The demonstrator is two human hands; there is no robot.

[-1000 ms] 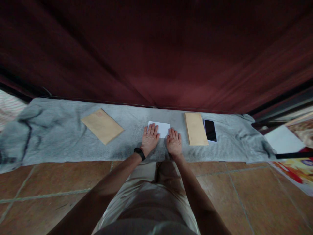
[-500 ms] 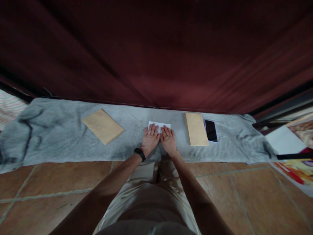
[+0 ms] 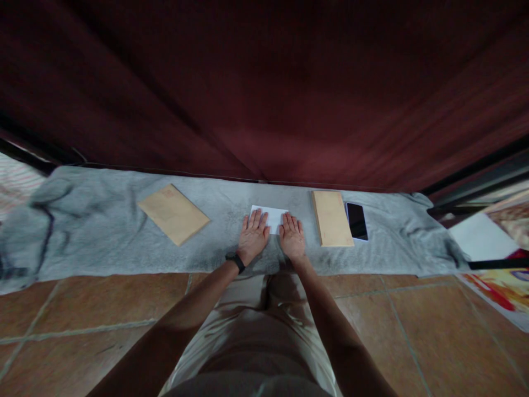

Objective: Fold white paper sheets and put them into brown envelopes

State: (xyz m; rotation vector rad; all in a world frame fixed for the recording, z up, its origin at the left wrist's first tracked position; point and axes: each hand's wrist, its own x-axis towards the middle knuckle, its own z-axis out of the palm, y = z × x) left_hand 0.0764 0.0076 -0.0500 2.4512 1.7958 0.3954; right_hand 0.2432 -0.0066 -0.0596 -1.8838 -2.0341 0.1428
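A small white sheet of paper (image 3: pixel 274 219) lies on the grey cloth (image 3: pixel 231 196) in front of me, partly covered by both hands. My left hand (image 3: pixel 253 236) rests flat on its left side, fingers stretched out. At the paper's right edge, my right hand (image 3: pixel 292 236) lies flat with fingers extended. Between the hands the middle of the paper shows; whether it is folded I cannot tell. To the left a single tan envelope (image 3: pixel 174 215) lies at a slant. On the right is a stack of tan envelopes (image 3: pixel 334 219).
A dark-screened phone (image 3: pixel 357 221) lies against the stack's right side. A dark red curtain-like surface (image 3: pixel 264 110) rises behind the cloth. Brown floor tiles (image 3: pixel 124 300) run along the front. White paper (image 3: pixel 483 237) and a colourful printed sheet (image 3: pixel 502 292) are at the far right.
My right hand has slid right across the paper, widening the space between the hands and uncovering its middle. My left hand has shifted very slightly left. The envelopes and phone stay put.
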